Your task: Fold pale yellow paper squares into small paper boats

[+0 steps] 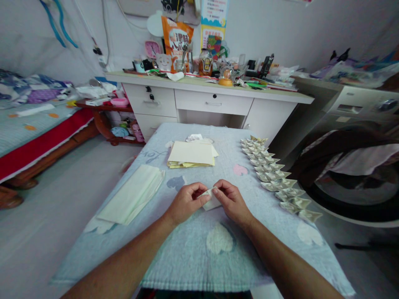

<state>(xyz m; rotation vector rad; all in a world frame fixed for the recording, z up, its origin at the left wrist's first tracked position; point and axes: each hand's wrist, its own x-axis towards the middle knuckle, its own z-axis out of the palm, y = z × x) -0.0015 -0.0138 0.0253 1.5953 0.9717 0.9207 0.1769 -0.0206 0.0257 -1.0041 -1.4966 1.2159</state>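
Over the middle of the cloth-covered table [183, 265], a small pale piece of folded paper [213, 202] is pinched between my two hands. My left hand [188, 202] is closed on its left corner, thumb on top. On the upper right edge, the thumb and fingers of my right hand [231, 201] are closed as well. Part of the paper is hidden behind my fingers. To the left lies a long stack of pale green paper sheets [132, 195]. Beyond my hands sits a pile of cream and yellow paper [190, 153]. Several folded paper shapes [274, 174] stand in rows along the right side.
A white desk [215, 97] crowded with jars, a clock and an orange snack bag [176, 41] stands behind the table. A front-loading washing machine [352, 137] is close on the right. On the left are a bed [37, 124] and a low wooden shelf [104, 109].
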